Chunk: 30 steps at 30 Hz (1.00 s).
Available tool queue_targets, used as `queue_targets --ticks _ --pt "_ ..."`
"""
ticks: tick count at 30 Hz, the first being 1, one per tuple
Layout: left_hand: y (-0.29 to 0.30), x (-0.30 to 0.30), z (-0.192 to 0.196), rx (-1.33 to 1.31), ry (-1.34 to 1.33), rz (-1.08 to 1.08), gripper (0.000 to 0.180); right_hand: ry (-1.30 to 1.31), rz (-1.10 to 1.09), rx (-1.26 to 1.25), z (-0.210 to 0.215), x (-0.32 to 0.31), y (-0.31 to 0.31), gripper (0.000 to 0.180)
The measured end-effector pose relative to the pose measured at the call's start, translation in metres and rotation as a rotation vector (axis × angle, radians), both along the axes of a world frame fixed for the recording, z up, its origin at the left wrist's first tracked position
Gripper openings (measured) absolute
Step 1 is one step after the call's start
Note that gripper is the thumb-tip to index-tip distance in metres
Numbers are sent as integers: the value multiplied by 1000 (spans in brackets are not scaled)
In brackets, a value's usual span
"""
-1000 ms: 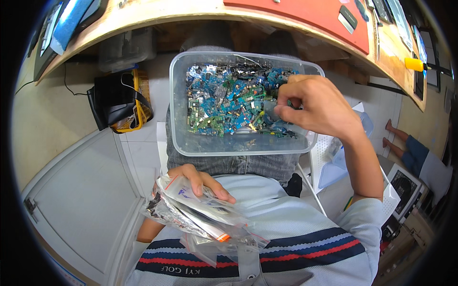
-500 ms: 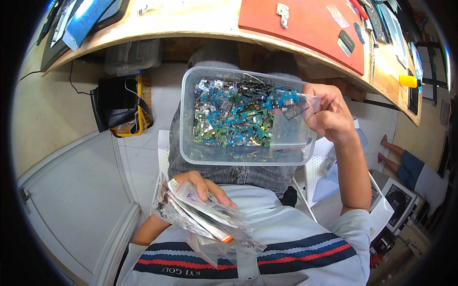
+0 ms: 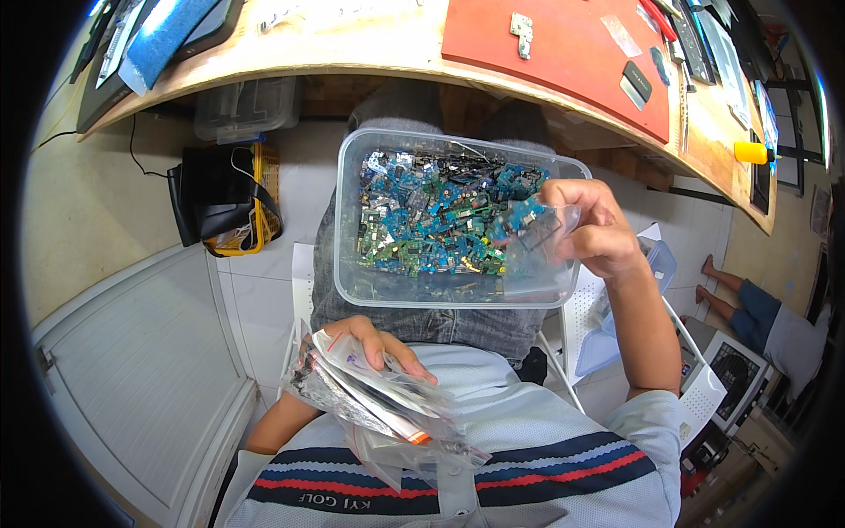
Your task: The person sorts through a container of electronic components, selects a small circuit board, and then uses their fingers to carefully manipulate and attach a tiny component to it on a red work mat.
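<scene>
Head view: right hand (image 3: 594, 231) has lifted a small bag (image 3: 537, 227).

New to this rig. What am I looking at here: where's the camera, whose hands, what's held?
There is no machine here: a seated person works with two bare hands. The single picture comes from a fisheye camera on the person's head, looking down, so straight edges bend near the rim.

On the lap sits a clear tub full of small blue and green circuit boards. The right hand, at the tub's right rim, pinches a small clear bag with one board inside. The left hand, near the belly, holds a bundle of clear bags.

Above is a wooden bench with a red mat. Another person's legs show at the right on the floor.
</scene>
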<state>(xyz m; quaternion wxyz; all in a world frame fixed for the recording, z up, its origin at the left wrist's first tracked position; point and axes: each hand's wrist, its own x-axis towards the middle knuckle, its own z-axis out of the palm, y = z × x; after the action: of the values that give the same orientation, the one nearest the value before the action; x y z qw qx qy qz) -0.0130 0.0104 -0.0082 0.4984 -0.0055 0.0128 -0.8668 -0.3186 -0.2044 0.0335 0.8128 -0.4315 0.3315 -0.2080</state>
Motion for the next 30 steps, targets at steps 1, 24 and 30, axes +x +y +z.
queue_targets --ticks 1,24,30 --pt "0 0 0 -10 -15 4 40 19 3 25 1 2 1 14" --pt "-3 5 5 21 -197 20 41 294 -41 -409 49 34 53 22" --pt "-3 10 8 72 -293 -7 54 93 50 -748 57 57 120 20"
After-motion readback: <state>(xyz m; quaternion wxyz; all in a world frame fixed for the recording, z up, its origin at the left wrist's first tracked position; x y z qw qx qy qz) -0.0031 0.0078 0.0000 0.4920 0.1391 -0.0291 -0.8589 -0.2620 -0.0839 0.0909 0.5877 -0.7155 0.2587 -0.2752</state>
